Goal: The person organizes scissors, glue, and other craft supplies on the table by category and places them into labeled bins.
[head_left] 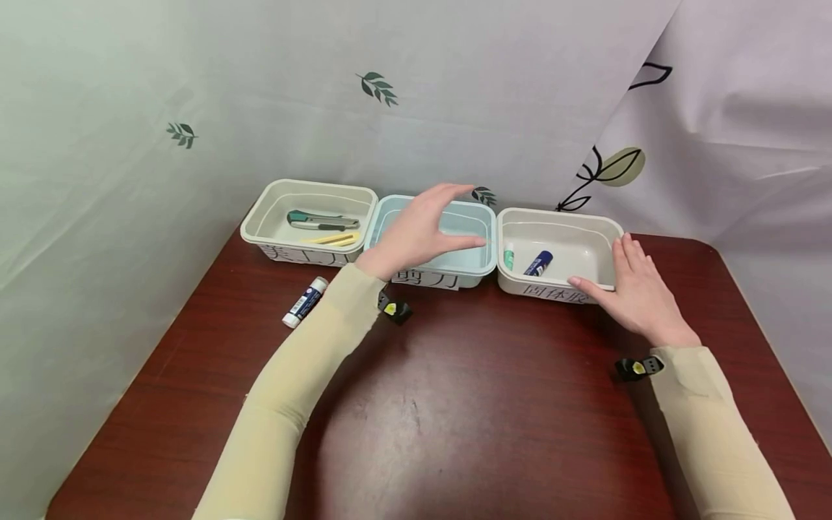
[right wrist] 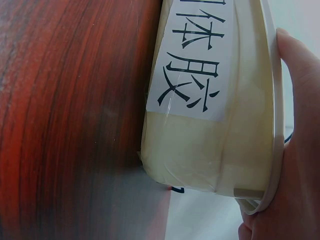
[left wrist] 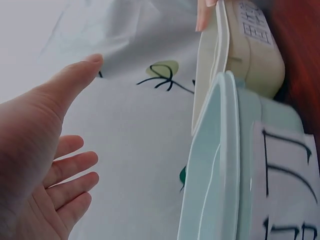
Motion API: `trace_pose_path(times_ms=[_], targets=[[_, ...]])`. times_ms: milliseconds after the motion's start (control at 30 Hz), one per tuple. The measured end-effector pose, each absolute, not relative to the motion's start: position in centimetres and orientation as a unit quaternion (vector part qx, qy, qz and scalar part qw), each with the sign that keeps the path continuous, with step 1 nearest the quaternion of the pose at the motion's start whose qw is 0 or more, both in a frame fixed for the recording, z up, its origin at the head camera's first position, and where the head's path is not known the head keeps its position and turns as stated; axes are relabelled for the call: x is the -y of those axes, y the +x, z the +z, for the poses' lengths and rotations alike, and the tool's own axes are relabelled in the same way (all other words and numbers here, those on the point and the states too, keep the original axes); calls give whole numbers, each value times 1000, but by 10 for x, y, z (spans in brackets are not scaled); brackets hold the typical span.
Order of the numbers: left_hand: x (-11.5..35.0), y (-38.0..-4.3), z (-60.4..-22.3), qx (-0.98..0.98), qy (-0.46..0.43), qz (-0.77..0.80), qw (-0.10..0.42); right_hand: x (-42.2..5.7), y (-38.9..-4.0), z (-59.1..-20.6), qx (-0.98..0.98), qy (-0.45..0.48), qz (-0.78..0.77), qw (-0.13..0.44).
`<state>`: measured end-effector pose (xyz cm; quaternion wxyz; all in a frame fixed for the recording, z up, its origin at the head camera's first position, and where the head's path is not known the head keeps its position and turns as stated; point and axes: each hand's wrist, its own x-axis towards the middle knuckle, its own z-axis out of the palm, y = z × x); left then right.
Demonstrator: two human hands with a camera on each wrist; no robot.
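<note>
My left hand (head_left: 425, 227) is over the pale blue bin (head_left: 469, 261), its thumb and fingers spread wide and holding nothing. In the left wrist view that bin's rim stands apart from the hand. At the right end of a cream bin (head_left: 575, 253), my right hand (head_left: 640, 292) touches the corner, thumb at the front rim and straight fingers along the end. Inside this bin lie a dark blue glue stick (head_left: 539, 263) and a small green-capped item (head_left: 509, 258), partly hidden by the front wall. The right wrist view shows its paper label (right wrist: 192, 65) close up.
At left, another cream bin (head_left: 271, 217) holds a teal-and-grey utility knife (head_left: 323, 220) and yellow items (head_left: 334, 239). A glue stick (head_left: 305, 302) lies on the dark red table (head_left: 481, 404), beside my left sleeve. A patterned curtain (head_left: 273, 87) hangs behind the bins.
</note>
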<state>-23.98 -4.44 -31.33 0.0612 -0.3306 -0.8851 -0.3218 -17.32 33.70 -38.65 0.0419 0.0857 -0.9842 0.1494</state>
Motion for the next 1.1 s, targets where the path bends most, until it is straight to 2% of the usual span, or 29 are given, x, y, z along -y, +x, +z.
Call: trace_pose_path(times_ms=[467,1100], targets=[[94,-228,-317,899,-309,-300,85,-335,-171,-385,984,85,153,40],[158,-205,-323,921,-271,-267,87,-336,-171,-385,984,84,151,43]])
